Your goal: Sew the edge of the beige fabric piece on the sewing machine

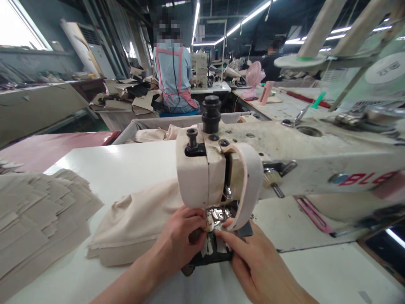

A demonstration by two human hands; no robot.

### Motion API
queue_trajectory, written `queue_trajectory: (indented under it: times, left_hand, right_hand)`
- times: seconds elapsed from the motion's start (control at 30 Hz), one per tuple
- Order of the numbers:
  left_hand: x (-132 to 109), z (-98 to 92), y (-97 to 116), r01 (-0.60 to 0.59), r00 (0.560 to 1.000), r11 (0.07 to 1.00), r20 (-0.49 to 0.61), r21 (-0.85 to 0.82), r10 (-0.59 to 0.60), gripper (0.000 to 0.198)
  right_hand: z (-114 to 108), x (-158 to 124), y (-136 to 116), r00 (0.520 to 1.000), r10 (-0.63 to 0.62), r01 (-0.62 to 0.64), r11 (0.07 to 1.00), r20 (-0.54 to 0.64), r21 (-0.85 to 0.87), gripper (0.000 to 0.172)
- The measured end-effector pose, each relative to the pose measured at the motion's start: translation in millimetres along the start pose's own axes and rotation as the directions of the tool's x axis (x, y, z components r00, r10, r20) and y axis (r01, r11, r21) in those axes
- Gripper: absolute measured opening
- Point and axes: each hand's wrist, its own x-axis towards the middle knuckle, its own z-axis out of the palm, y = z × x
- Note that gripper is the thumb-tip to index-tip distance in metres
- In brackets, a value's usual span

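Note:
A white sewing machine [202, 173] stands before me, its metal presser foot [218, 214] low over the work. Just left of the foot, my left hand [182, 234] is closed in a pinch; what lies between finger and thumb is too small to make out. My right hand [257, 255] reaches in from the right, fingers stretched out and fingertips resting beside the foot. A pale curved strip [251, 181] arches from the machine head down to the right fingers, partly covering them. Beige fabric [139, 215] lies folded left of the machine, beside my left hand.
Stacked fabric pieces [41, 223] lie on the white table [133, 160] at left. Pink thread snips [316, 217] are under the machine arm. Thread cones [325, 25] stand upper right. Ahead, a person in a pink-strapped apron [172, 71] sits beyond a cloth-lined bin [139, 124].

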Motion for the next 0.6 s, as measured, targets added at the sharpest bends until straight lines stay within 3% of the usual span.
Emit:
queue_trajectory:
  times: [0.17,0.43,0.6]
  left_hand:
    - [-5,7.7,-4,-0.045,0.997,0.998,-0.067,0.053,0.048,0.013]
    - [0,0.4,3,-0.04,0.999,0.996,-0.012,0.074,0.041,0.015]
    - [2,-3.2,6,0.024,1.0,1.0,-0.016,-0.019,-0.024,0.017]
  right_hand:
    - [0,-2,3,1.0,-0.011,0.01,0.999,-0.025,-0.038,0.06]
    - [-1,3,1,0.999,-0.006,0.008,0.999,0.032,-0.044,0.064]
    - [-8,8,-2,0.999,-0.021,0.024,0.993,0.027,-0.112,0.063]
